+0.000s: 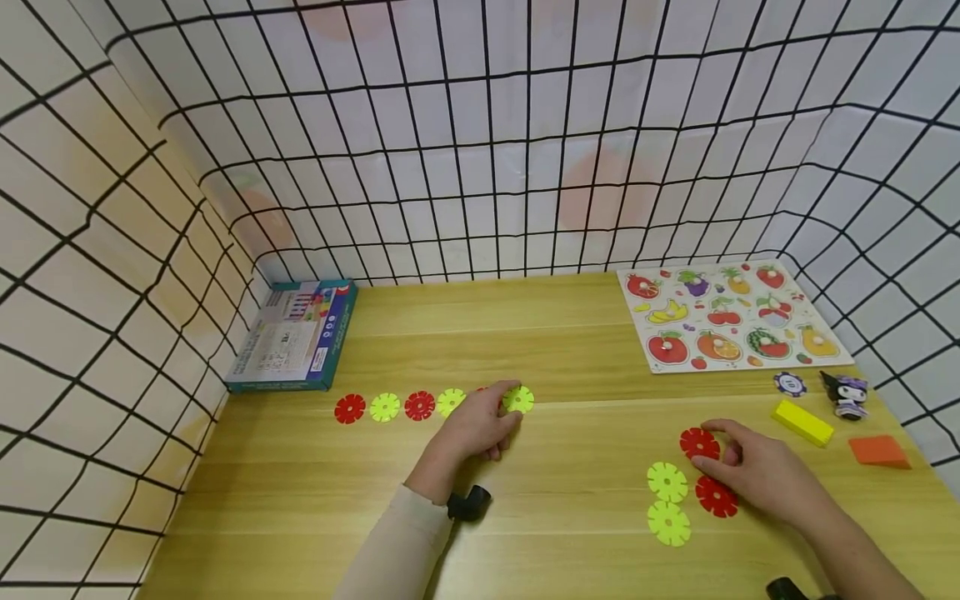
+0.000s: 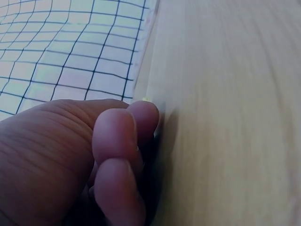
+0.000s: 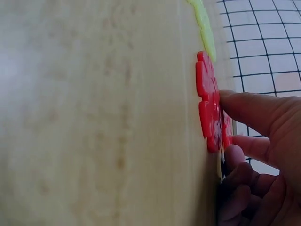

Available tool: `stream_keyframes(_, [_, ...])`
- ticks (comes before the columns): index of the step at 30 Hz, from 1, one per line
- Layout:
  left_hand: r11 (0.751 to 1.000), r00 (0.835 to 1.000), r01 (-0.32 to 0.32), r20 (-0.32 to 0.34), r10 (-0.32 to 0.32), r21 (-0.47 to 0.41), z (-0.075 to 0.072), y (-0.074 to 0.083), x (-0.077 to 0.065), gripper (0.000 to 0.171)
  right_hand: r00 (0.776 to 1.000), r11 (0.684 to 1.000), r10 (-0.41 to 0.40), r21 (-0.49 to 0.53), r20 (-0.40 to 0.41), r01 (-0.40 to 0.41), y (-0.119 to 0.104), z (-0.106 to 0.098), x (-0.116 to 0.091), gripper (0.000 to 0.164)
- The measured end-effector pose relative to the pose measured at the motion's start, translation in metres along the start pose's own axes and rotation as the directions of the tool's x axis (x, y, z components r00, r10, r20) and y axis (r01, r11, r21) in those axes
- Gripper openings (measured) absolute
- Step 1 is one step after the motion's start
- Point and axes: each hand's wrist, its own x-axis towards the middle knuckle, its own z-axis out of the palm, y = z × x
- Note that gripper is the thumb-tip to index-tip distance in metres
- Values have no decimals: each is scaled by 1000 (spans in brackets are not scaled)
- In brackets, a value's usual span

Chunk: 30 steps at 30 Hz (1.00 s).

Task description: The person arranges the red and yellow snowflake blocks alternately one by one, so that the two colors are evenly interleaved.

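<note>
One red notched disc [image 1: 700,443] is pinched between thumb and index finger of the right hand [image 1: 768,477], over on the right side of the table [image 1: 577,492]. Another red disc [image 1: 716,497] sits just below it, with two lime discs [image 1: 667,482] beside them. Left hand's [image 1: 474,423] thumb and index are spread at the edges of a lime end disc [image 1: 519,400]; can't tell if it's gripped. That disc ends an alternating red-lime row [image 1: 385,407], below and right of a flat box [image 1: 292,337].
</note>
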Motion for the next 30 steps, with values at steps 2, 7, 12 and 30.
stream_keyframes(2, [1000,1000,2,-2,-2,0,0,0,0,53,1000,1000,8,-2,0,-8,0,0,0,69])
stream_keyframes(7, [1000,1000,11,-6,-11,5,1,-1,0,53,1000,1000,7,16,-5,-7,1,-1,2,65])
stream_keyframes(12, [1000,1000,10,-8,-10,1,2,-2,0,52,999,1000,-11,7,-34,12,0,-2,3,64])
stream_keyframes(30, [1000,1000,5,-23,-5,20,3,-4,0,52,988,963,-74,246,-136,106,-48,-3,21,40])
